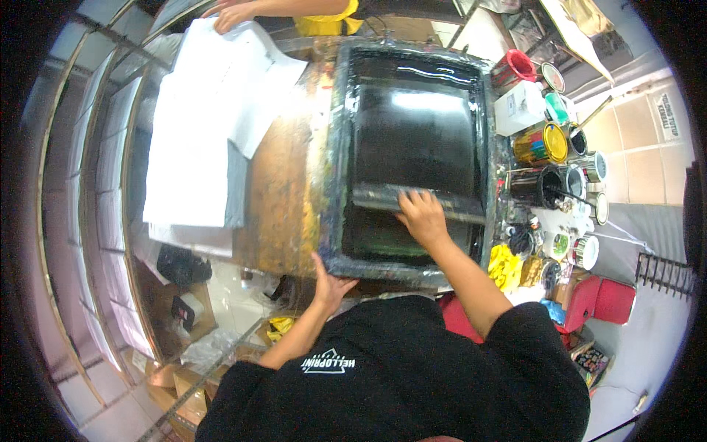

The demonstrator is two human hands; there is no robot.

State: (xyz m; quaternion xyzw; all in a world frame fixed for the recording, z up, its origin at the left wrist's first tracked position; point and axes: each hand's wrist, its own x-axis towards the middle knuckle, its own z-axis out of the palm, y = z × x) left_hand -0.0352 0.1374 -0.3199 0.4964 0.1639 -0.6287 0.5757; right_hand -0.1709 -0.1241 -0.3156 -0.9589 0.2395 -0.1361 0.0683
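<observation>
Your right hand [422,215] is curled palm-down around the long grey squeegee [416,202], which lies crosswise on the glossy black mesh of the ink-crusted rectangular screen frame [335,158] on the stained wooden table [283,177]. Your left hand [329,283] clamps the frame's near corner, thumb on top, forearm angled up from below.

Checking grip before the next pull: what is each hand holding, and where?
The right hand grips the long grey squeegee along its top edge, right of its middle. The left hand holds the black-inked, dark-framed printing screen at its near-left corner.
</observation>
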